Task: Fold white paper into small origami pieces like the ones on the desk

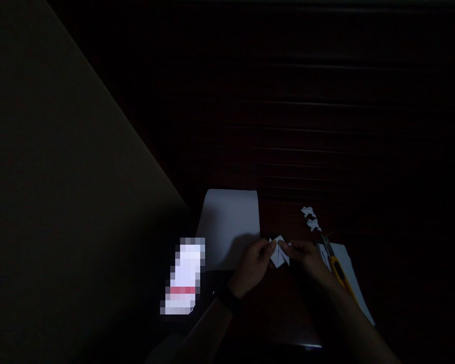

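A small folded piece of white paper (279,257) with pointed corners is held between both hands over the dark table. My left hand (252,263) pinches its left side, thumb on top. From the right, my right hand (304,253) grips it with the thumb pressed near the upper middle. The fingers beneath the paper are hidden. Beyond my right hand lie two small folded white paper shapes (313,224). A yellow utility knife (338,273) with its blade showing rests on white paper sheets (354,273) beside my right forearm.
A larger white sheet or pad (231,222) lies at the back left of the dark table (276,313). A lit, pixelated screen (184,275) glows left of my left wrist. A pale wall (60,177) rises on the left; dark ridged panelling (296,126) stands behind. The scene is very dim.
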The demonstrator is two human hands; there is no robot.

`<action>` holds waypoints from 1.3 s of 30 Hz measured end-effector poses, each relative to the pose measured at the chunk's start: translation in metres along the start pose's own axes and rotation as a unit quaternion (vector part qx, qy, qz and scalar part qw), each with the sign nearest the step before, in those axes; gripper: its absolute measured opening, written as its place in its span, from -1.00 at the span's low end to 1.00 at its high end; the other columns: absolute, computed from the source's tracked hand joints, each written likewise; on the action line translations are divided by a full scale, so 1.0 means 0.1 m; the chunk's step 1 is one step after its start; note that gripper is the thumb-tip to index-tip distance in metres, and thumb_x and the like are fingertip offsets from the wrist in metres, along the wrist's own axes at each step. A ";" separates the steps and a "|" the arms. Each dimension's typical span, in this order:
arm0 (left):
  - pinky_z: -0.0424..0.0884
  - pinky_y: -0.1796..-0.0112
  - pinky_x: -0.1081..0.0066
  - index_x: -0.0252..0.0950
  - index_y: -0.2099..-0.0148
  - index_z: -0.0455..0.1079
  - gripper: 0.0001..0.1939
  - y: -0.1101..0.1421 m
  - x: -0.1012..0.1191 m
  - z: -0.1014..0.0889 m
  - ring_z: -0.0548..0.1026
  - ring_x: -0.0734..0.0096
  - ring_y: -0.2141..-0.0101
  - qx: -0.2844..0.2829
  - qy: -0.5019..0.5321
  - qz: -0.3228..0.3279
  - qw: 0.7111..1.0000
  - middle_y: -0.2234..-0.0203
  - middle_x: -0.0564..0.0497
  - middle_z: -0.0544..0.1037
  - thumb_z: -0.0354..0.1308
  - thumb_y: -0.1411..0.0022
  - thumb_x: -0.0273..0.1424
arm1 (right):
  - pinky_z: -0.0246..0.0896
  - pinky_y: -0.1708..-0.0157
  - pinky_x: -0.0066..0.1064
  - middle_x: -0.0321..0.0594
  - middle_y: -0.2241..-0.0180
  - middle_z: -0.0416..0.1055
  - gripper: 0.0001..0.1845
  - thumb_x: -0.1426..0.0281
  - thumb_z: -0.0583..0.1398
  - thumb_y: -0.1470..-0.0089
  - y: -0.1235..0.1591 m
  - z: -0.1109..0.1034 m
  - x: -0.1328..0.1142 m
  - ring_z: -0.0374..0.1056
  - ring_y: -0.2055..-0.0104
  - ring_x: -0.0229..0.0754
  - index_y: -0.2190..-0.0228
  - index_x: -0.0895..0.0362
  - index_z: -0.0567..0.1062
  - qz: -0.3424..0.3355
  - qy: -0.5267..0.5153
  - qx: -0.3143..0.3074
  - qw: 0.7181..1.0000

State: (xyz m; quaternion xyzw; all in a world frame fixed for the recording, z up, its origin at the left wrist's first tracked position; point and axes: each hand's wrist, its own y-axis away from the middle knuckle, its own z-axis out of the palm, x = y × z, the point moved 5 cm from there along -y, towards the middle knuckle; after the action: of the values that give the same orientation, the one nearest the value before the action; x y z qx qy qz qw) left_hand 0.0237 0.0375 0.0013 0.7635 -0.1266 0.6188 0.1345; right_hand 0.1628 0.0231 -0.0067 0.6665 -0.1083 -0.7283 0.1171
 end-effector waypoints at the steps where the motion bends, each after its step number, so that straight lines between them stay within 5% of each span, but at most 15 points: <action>1: 0.21 0.53 0.52 -0.31 0.39 0.32 -0.62 0.02 0.01 0.01 0.38 0.48 0.53 0.007 -0.005 0.003 1.000 0.57 0.06 0.42 -0.13 -0.25 -0.14 | 0.05 0.54 -0.44 -0.28 0.61 0.35 -0.62 0.10 0.24 0.13 0.00 -0.01 0.01 0.21 0.57 -0.26 0.60 0.18 0.45 -0.004 0.001 0.007 1.000; 17: 0.15 0.56 0.52 -0.30 0.35 0.31 -0.64 0.28 -0.01 0.07 0.33 0.50 0.60 0.053 -0.024 0.044 0.997 0.64 0.11 0.34 -0.13 -0.25 -0.14 | -0.01 0.57 -0.46 -0.31 0.62 0.32 -0.56 0.05 0.16 0.06 0.30 0.12 0.07 0.15 0.58 -0.27 0.57 0.20 0.46 -0.121 0.041 0.101 0.987; 25: 0.18 0.53 0.51 -0.33 0.38 0.36 -0.56 0.65 0.02 0.27 0.34 0.49 0.55 0.100 -0.008 0.059 0.993 0.57 0.03 0.43 -0.17 -0.26 -0.13 | 0.01 0.56 -0.49 -0.35 0.62 0.24 -0.59 0.09 0.06 -0.07 0.81 0.16 0.22 0.11 0.55 -0.28 0.57 0.16 0.35 -0.185 0.119 0.197 0.955; 39: 0.15 0.54 0.51 -0.32 0.47 0.36 -0.56 1.20 -0.10 0.38 0.32 0.48 0.58 0.146 -0.068 0.055 0.985 0.64 0.03 0.41 -0.13 -0.23 -0.13 | -0.02 0.61 -0.51 -0.37 0.66 0.17 -0.56 0.09 0.04 -0.07 1.25 0.28 0.50 0.08 0.59 -0.31 0.63 0.15 0.29 -0.204 0.142 0.202 0.947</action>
State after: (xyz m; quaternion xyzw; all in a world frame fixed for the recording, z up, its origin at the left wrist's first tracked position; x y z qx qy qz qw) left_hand 0.0133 -0.0884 -0.0107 0.8069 -0.0856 0.5841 -0.0220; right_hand 0.1341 -0.1111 -0.0123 0.7802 -0.0971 -0.5977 -0.1566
